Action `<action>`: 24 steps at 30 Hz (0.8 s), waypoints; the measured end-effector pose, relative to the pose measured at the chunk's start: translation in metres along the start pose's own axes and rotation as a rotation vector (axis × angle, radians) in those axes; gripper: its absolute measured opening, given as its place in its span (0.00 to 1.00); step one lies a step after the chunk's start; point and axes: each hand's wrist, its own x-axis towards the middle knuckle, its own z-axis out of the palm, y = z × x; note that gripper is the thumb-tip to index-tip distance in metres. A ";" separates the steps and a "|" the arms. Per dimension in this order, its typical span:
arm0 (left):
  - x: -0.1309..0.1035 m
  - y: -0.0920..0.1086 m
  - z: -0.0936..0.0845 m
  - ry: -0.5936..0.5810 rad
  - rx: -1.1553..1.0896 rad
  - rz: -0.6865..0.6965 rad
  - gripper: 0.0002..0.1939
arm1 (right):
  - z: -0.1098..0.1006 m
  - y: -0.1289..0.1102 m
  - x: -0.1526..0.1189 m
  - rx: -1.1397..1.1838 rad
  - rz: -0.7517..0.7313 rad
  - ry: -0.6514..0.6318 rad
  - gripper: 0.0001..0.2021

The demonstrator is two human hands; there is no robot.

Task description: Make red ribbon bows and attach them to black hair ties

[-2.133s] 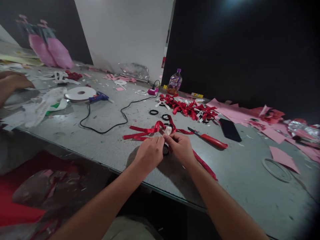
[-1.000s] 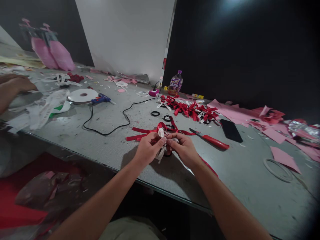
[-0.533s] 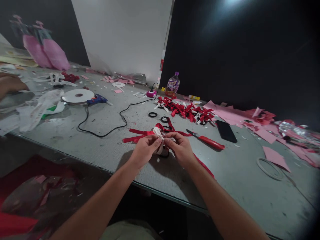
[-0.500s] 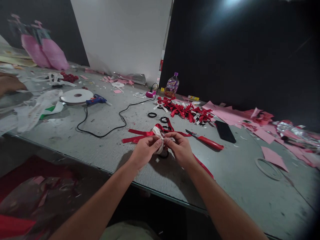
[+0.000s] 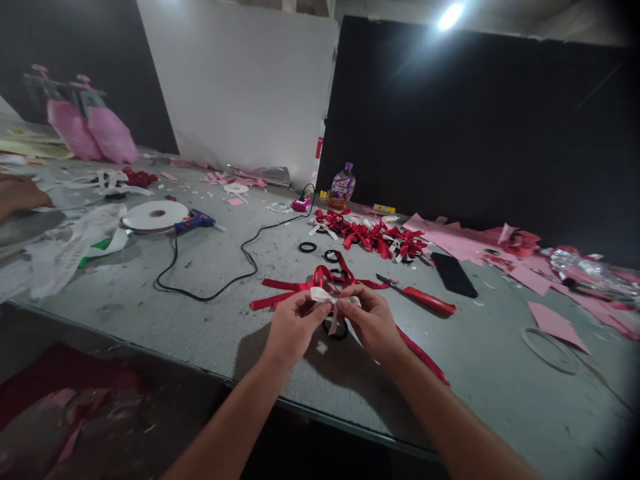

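Both hands (image 5: pixel 293 327) (image 5: pixel 376 321) pinch the white ribbon bow (image 5: pixel 332 301), its left loop (image 5: pixel 319 295) (tilted up earlier) now flatter.

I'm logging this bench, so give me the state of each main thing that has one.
White ribbon, looped, bow-like
Left hand, pinching that ribbon
Right hand, pinching that ribbon
Red-handled knife, lying down, blade bare
Phone, lying flat, dark
Bottle, upright, capped, partly filled
Glue gun, lying down, cord attached
White spool, lying flat
Red ribbon pile, loosely heaped

Left hand (image 5: pixel 293 328) and right hand (image 5: pixel 374 323) pinched a white ribbon (image 5: pixel 320 295), black ring (image 5: pixel 342 331) showing beneath. Red ribbons (image 5: pixel 281 285) lay behind; red-handled knife (image 5: pixel 429 301) and phone (image 5: pixel 454 274) to the right.
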 end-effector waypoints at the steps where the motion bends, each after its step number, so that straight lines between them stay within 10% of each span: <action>1: 0.000 0.001 0.000 0.017 0.017 0.016 0.11 | 0.001 0.000 0.000 0.040 0.003 0.013 0.11; 16: 0.001 -0.005 -0.003 0.287 0.158 0.062 0.09 | -0.020 -0.009 0.023 0.341 -0.056 0.330 0.15; 24: -0.002 -0.001 -0.001 0.401 0.390 0.320 0.13 | -0.020 -0.012 0.021 0.380 0.064 0.231 0.13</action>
